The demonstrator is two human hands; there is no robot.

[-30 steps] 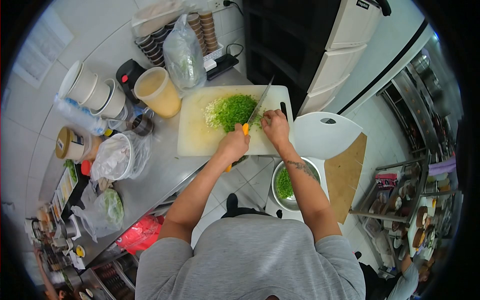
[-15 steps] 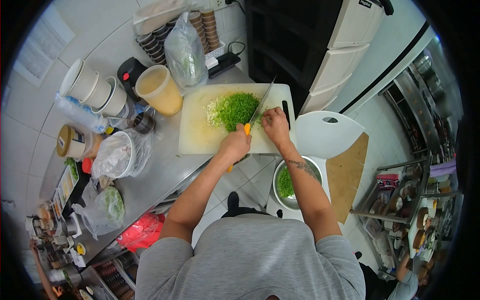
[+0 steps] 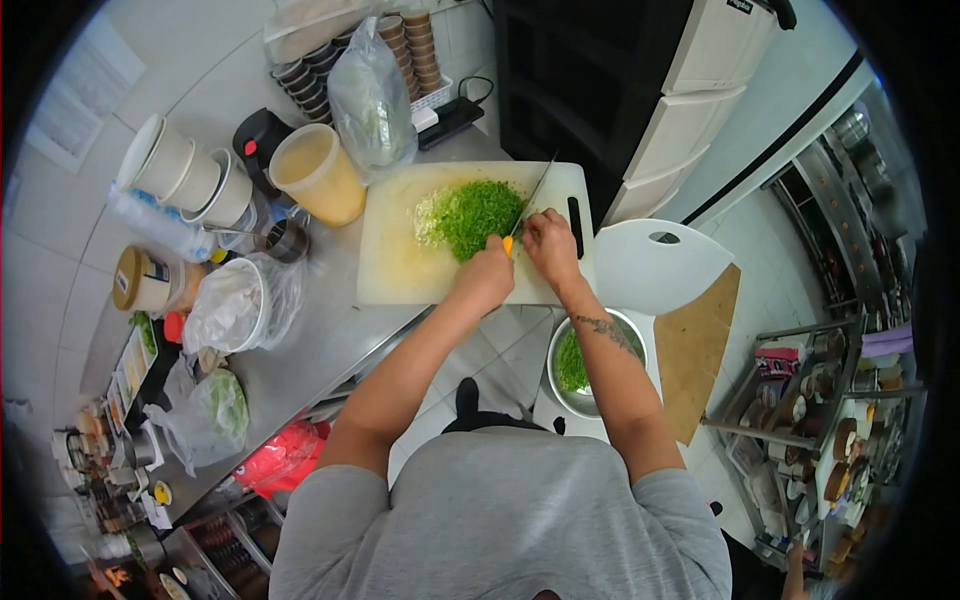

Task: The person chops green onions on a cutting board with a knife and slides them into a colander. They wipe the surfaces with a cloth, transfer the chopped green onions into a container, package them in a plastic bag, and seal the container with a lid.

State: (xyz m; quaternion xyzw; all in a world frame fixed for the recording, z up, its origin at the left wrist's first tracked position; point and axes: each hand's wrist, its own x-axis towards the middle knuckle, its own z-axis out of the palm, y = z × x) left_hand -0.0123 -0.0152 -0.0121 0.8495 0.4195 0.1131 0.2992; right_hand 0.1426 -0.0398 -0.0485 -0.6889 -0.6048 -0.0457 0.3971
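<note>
While the greens [image 3: 482,215] lie chopped on the board [image 3: 400,275], the left hand [image 3: 485,276] has its grip closed round the knife [image 3: 509,246], which has shifted toward the right hand [image 3: 549,244], so cutting seems under way at the greens' right edge. Whether the right hand's curled fingers hold anything, I cannot tell. Beyond the tabletop [image 3: 340,268], the label [image 3: 739,6] on the drawers [image 3: 690,125] is too blurred to read.

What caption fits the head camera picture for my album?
A knife in the left hand, chopped greens on the cutting board, and the right hand close by.
</note>
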